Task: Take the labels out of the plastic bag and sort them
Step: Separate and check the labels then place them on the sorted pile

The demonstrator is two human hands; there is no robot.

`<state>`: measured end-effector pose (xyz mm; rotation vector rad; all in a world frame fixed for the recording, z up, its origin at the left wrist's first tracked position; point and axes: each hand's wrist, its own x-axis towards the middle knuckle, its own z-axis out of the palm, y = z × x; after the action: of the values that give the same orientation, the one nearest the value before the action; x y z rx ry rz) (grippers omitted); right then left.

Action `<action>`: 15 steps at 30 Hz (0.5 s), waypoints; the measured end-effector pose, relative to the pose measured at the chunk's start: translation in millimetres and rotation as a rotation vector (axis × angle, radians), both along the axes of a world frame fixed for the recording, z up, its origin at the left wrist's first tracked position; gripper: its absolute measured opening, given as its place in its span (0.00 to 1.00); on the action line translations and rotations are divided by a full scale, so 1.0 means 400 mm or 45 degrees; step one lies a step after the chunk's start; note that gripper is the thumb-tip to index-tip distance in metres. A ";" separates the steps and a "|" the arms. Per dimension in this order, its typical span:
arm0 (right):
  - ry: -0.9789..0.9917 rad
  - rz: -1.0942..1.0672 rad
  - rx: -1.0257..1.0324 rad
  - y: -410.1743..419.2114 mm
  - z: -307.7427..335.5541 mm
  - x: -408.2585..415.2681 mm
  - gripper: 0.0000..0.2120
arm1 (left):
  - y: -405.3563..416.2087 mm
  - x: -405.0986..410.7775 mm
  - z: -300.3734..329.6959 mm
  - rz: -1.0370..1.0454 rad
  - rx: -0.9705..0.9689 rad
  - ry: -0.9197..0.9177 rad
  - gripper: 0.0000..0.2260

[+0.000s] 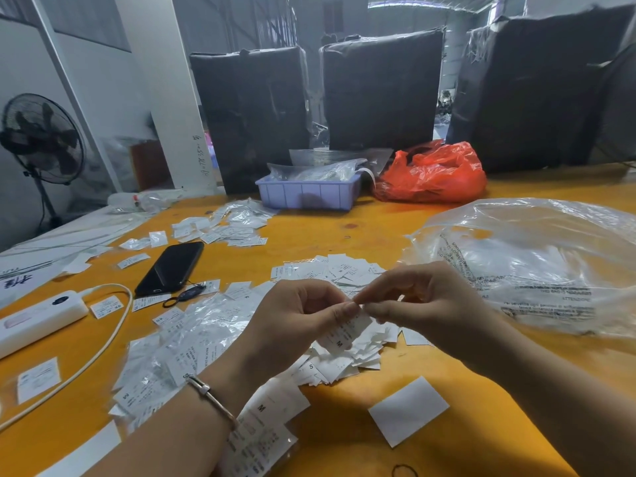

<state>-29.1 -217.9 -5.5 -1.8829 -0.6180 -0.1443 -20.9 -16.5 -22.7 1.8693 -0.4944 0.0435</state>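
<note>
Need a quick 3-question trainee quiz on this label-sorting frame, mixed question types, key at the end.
1. True or false: the black phone lies on the person's left side of the yellow table.
2. Which letter shows on the small white label stack pinched between the left hand and right hand? A) S B) M C) L
3. Fill in: behind the blue plastic tray and the crumpled ___ plastic bag stand black wrapped bundles.

Key: 1 true; 2 B; 3 red.
</note>
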 end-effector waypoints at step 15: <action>0.002 -0.048 0.204 -0.010 0.003 0.005 0.14 | -0.001 -0.006 0.012 0.024 -0.030 -0.019 0.11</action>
<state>-27.0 -221.9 -4.1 -1.7403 -0.5537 -0.2102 -23.5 -16.9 -17.7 1.8519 -0.4843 0.0758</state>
